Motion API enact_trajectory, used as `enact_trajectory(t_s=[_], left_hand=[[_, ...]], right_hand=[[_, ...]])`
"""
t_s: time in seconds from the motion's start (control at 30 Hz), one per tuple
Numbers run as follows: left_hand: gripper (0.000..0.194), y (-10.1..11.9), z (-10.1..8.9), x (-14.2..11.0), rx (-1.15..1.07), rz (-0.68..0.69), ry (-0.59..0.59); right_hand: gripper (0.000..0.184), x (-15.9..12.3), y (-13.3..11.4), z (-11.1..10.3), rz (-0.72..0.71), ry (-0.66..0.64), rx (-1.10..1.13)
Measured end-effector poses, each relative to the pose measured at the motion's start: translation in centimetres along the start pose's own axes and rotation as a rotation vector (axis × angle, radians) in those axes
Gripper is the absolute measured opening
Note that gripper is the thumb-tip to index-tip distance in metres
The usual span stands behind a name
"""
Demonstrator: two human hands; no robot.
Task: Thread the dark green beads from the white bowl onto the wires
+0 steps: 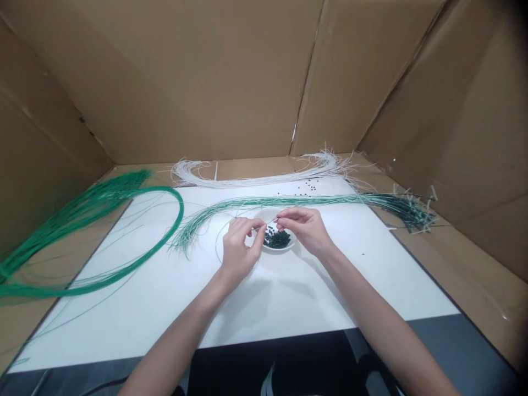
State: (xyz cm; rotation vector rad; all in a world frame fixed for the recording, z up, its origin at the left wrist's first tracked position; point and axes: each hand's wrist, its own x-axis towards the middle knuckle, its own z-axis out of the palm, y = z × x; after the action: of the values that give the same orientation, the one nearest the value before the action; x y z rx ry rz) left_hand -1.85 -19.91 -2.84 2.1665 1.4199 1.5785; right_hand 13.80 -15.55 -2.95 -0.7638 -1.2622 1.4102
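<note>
My left hand pinches a thin strand between thumb and forefinger, above the left side of a small white bowl. Small black beads fill the bottom of the bowl. Over its far right edge, my right hand has its fingertips closed around the other end of the same strand. Whether a bead sits between those fingertips is too small to tell. A thin loop of strand curves out to the left of my left hand and down to the white sheet.
Behind the bowl lies a long bundle of green and white strands, dark at its right end. Farther back is a white strand bundle, with several loose beads near it. Green strands loop at left. Cardboard walls enclose the table.
</note>
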Motion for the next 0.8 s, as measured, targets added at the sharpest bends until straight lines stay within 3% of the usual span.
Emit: enact_trajectory(t_s=[0.37,0.8], left_hand=[[0.006,-0.11,-0.05,0.15,0.026,0.009,-0.021],[0.007,-0.43,-0.09,0.11,0.042,0.084,-0.081]], right_hand=[[0.011,-0.1,-0.77,-0.04,-0.014,0.043,-0.187],[0.01,-0.02,-0.92,-0.11,-0.01,0.033,-0.233]])
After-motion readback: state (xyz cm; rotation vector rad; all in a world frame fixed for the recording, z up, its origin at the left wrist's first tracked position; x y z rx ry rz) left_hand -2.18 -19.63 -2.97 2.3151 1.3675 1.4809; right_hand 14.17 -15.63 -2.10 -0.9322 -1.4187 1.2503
